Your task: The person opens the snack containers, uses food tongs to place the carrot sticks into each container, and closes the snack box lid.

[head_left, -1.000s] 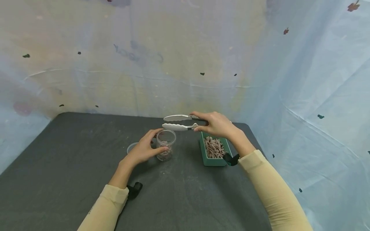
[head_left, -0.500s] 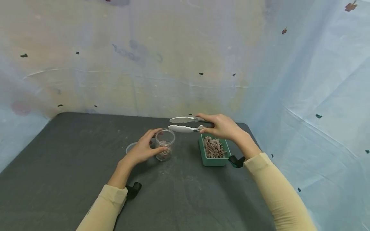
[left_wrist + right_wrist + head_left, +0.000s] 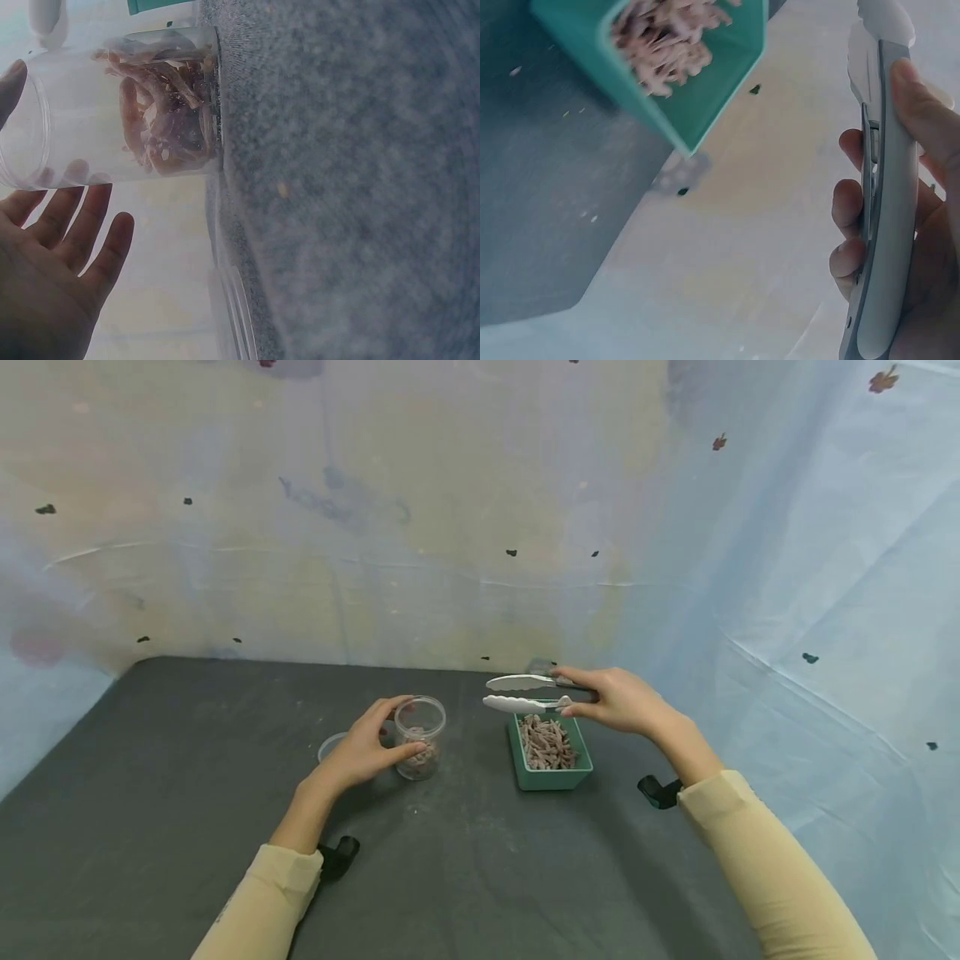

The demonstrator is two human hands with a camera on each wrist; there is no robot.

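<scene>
A clear plastic jar (image 3: 439, 737) stands upright on the dark table, part filled with brownish strips (image 3: 169, 112). My left hand (image 3: 360, 753) holds it from the left, thumb on the near side and fingers round the far side. My right hand (image 3: 628, 702) grips a pair of tongs (image 3: 892, 202) by the handles. Their white scalloped tips point left and stand apart with nothing between them, above the far left part of a green box (image 3: 555, 780). Similar brownish strips (image 3: 547, 743) fill much of that box.
Behind the left hand, a round clear lid (image 3: 327, 745) lies on the dark table (image 3: 465, 868), partly hidden. A pale plastic sheet (image 3: 420, 527) hangs behind the table and along the right side. Tiny crumbs dot the tabletop.
The right hand has carried the tongs rightward, from over the jar to over the green box. The left hand stays on the jar; the whole head view has shifted slightly.
</scene>
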